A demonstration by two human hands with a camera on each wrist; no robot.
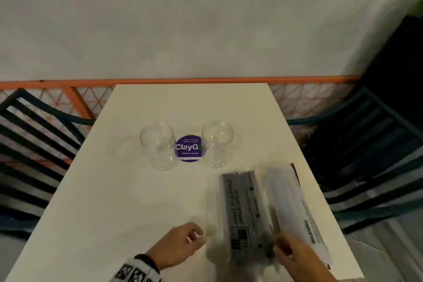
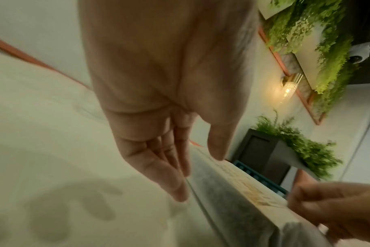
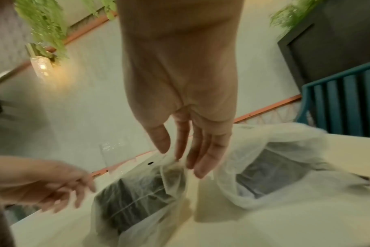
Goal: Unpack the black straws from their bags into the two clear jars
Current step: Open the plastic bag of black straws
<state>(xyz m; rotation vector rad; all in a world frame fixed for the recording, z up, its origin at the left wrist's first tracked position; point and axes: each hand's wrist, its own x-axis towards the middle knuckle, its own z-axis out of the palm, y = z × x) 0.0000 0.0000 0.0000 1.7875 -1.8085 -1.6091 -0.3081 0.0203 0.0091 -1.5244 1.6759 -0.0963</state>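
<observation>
Bags point(image 1: 246, 213) lie lengthwise away from us, under our right hand point(image 1: 297, 256), fingers loose above the nearer end; our left hand point(image 1: 180, 245) waits beside, empty.

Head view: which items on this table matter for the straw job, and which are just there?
For the job:
left straw bag
right straw bag
left jar
right jar

Just there:
purple ClayGo sticker
dark slatted chairs

Your left hand point(image 1: 177, 245) is bare, and its wrist wears a dark band point(image 1: 148, 261) with a white cuff point(image 1: 137, 273) printed in black square markers behind it. Your right hand point(image 1: 297, 256) is bare too.
</observation>
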